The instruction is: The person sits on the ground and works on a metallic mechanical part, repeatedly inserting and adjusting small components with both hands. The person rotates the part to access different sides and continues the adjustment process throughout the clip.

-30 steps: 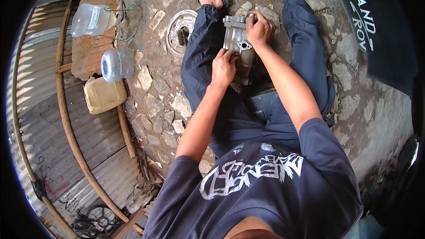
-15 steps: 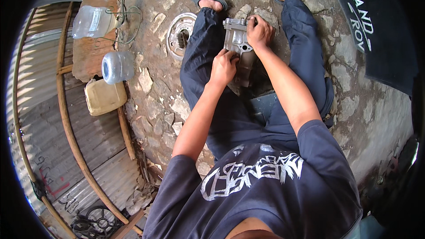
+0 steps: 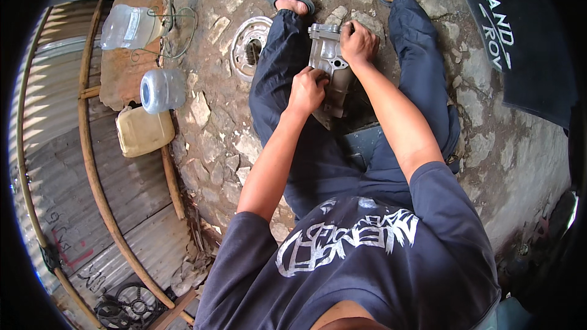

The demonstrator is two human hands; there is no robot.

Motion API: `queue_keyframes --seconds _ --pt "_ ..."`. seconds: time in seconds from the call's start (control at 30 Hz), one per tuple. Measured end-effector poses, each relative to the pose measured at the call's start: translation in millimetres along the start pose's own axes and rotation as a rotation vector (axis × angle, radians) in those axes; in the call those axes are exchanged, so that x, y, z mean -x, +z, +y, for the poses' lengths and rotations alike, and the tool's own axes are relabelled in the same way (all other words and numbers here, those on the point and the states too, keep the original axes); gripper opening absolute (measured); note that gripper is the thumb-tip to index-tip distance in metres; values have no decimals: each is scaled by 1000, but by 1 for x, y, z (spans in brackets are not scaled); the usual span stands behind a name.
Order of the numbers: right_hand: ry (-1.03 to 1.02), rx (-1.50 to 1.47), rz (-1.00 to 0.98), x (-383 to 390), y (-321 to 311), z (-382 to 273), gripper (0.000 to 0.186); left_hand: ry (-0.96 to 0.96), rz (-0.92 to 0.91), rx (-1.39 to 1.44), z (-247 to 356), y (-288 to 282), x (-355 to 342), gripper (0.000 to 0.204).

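Observation:
A grey cast-metal engine casing (image 3: 326, 55) with flanges and bolt holes stands between my spread legs, and its lower end reaches toward my lap. My left hand (image 3: 307, 90) is closed on its near left edge, fingers bent and thumb toward the metal. On the far right side, my right hand (image 3: 359, 43) grips the casing near its top flange. My fingertips are partly hidden, so I cannot tell whether either hand also holds something small.
A round metal wheel rim (image 3: 249, 49) lies left of my left leg. Further left are clear plastic bottles (image 3: 164, 91), a yellowish jerrycan (image 3: 145, 131) and a corrugated metal wall with wooden poles (image 3: 98, 177). A black mudflap-like sheet (image 3: 526, 73) lies at right. Uneven stone paving surrounds me.
The casing's lower end has shifted slightly, and my left hand has moved a little left with it. My right hand keeps nearly the same grip.

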State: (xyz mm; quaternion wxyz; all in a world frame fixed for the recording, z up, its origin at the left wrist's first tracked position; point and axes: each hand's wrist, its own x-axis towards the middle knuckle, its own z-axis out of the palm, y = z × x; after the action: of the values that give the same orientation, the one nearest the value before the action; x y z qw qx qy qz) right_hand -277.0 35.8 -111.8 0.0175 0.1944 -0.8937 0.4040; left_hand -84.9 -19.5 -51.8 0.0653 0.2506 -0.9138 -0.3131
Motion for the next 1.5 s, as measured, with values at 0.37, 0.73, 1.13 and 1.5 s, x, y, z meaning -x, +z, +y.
queue_keyframes --seconds 0.37,0.73,1.13,1.5 --pt "-19 -25 2 1 -1 3 29 -73 57 34 9 7 5 18" --pt "-49 -57 9 1 -1 8 29 17 45 47 1 5 5 21" --pt "-6 -82 -7 -2 0 9 29 -48 -9 -76 1 -7 2 17" --pt "-24 -136 33 1 9 13 25 -51 -100 83 2 -13 1 23"
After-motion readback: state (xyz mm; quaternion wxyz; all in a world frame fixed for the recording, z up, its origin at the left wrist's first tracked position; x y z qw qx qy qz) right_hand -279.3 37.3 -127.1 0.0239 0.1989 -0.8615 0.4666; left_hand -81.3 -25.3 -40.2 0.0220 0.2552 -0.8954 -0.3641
